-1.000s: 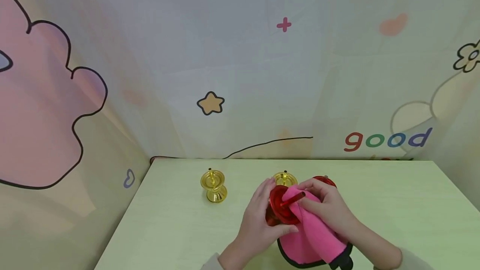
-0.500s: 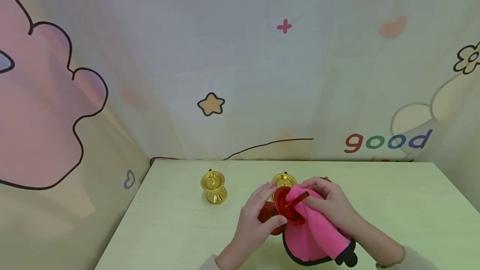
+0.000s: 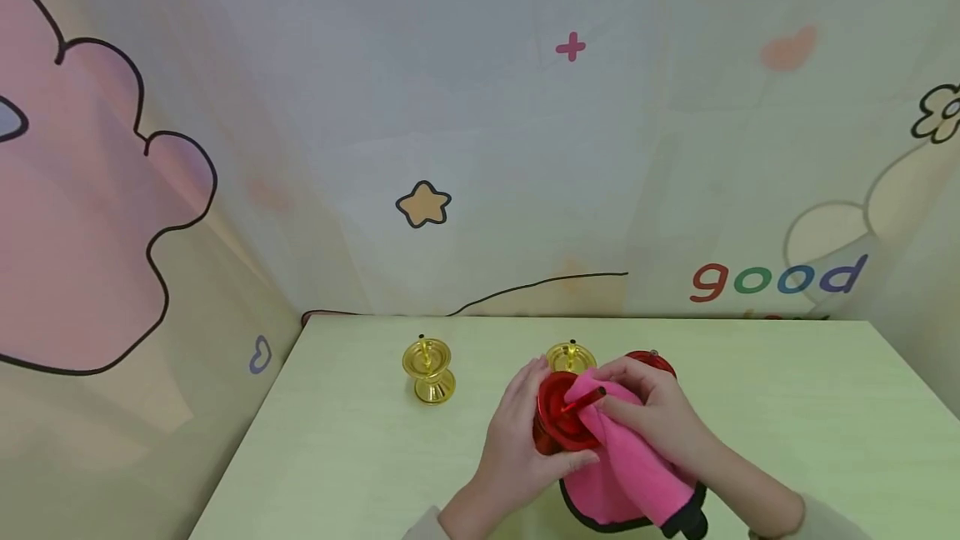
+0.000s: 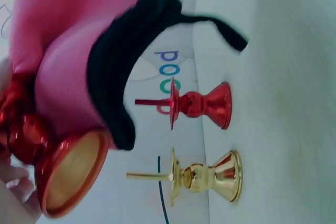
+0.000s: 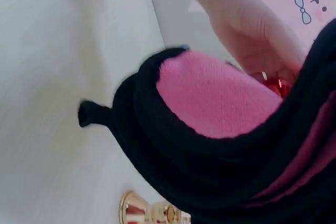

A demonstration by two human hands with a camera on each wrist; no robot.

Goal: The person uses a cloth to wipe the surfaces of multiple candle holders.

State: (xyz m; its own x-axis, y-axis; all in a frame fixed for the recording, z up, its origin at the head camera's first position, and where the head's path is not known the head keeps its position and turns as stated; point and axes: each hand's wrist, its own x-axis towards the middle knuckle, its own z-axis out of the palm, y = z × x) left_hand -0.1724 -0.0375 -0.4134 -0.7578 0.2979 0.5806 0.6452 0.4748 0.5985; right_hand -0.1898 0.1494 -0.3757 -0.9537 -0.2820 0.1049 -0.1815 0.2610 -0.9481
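Observation:
My left hand holds a shiny red candlestick, tilted with its dish and post toward me and the right. In the left wrist view the candlestick's hollow base faces outward. My right hand pinches a pink cloth with black edging against the dish, beside the post. The rest of the cloth hangs below that hand, with a black tail sticking out in the left wrist view. The cloth covers part of the dish. Fingers of the left hand behind the candlestick are hidden.
One gold candlestick stands upright on the pale table, left of the hands. Another gold candlestick and a second red candlestick stand behind the hands, partly covered. A printed curtain hangs behind the table.
Half a second ago the held candlestick and cloth were shifted right, showing more of the base. Both have come back left, with the left hand's thumb reaching farther round the dish again.

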